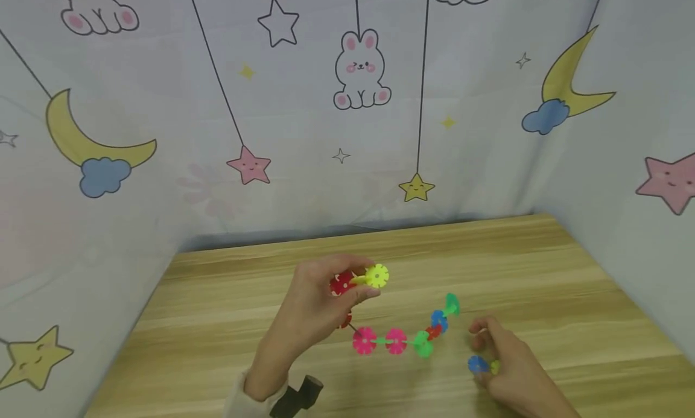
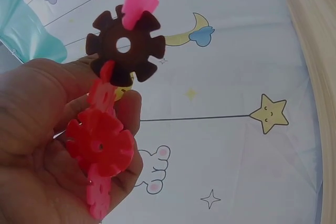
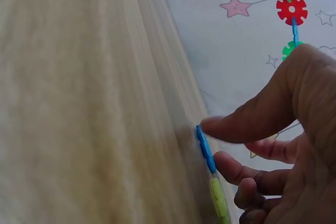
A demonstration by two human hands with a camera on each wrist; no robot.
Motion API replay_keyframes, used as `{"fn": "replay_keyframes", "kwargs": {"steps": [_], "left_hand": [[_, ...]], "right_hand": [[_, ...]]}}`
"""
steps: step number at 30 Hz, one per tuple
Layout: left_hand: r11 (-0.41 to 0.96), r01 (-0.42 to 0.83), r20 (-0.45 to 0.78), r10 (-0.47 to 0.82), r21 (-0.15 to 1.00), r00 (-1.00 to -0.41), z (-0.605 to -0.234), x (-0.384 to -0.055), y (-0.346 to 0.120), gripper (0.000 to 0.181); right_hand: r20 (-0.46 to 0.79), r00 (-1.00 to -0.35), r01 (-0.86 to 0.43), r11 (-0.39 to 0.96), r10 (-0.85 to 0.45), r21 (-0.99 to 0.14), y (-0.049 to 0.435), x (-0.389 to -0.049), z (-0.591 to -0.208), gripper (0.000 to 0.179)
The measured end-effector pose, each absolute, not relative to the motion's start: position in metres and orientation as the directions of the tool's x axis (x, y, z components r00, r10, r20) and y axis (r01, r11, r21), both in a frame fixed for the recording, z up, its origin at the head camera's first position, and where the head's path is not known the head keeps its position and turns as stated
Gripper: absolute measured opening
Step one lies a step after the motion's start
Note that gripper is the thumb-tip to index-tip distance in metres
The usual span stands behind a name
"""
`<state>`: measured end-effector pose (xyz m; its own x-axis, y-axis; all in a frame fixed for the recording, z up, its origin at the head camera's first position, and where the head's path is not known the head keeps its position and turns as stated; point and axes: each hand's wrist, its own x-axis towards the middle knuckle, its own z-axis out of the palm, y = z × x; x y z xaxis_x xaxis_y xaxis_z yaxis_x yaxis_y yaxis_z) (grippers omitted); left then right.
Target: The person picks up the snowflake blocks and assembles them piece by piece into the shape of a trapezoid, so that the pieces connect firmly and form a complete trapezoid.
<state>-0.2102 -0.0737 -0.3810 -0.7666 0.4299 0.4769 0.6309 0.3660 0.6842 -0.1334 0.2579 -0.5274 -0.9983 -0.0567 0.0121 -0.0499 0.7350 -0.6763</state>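
My left hand (image 1: 312, 300) is raised over the table, holding one end of a chain of interlocking snowflake discs between thumb and fingers. A yellow disc (image 1: 377, 275) and a red disc (image 1: 343, 283) show at that hand. From there the chain runs right through pink discs (image 1: 365, 341), a green disc (image 1: 423, 344) and a blue disc (image 1: 439, 321) to a green end disc (image 1: 452, 304). In the left wrist view, a brown disc (image 2: 126, 43) is part of the chain. Low at the right, my right hand (image 1: 513, 361) has its thumb at a loose blue disc (image 3: 206, 148), fingers bent and spread apart. Beside it lies a yellow disc (image 3: 219, 198).
The wooden table (image 1: 575, 309) extends around both hands. Behind it hangs a white curtain (image 1: 304, 116) printed with rabbits, stars and moons, closing in the back and sides. A dark strap-like piece (image 1: 297, 397) sits at my left wrist.
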Motion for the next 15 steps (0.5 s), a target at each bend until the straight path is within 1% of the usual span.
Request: {"fn": "replay_keyframes", "kwargs": {"steps": [4, 8, 12, 15], "left_hand": [[0.358, 0.637, 0.48, 0.438, 0.682, -0.76, -0.3812, -0.2107, -0.0738, 0.036], [0.352, 0.645, 0.487, 0.442, 0.678, -0.753, -0.382, -0.211, -0.0737, 0.035], [0.354, 0.648, 0.487, 0.447, 0.675, -0.751, -0.3821, -0.2105, -0.0729, 0.035], [0.357, 0.651, 0.486, 0.452, 0.67, -0.748, -0.3815, -0.2102, -0.0716, 0.036]], "right_hand": [[0.032, -0.997, -0.077, 0.743, -0.075, -0.665, 0.2583, -0.1333, -0.5305, 0.071], [0.061, -0.991, -0.124, 0.69, -0.116, -0.713, 0.2582, -0.1333, -0.5339, 0.071], [0.127, -0.981, -0.19, 0.641, -0.144, -0.743, 0.2579, -0.1338, -0.5351, 0.062], [0.213, -0.972, -0.228, 0.613, -0.097, -0.756, 0.2586, -0.1345, -0.5336, 0.054]]}}
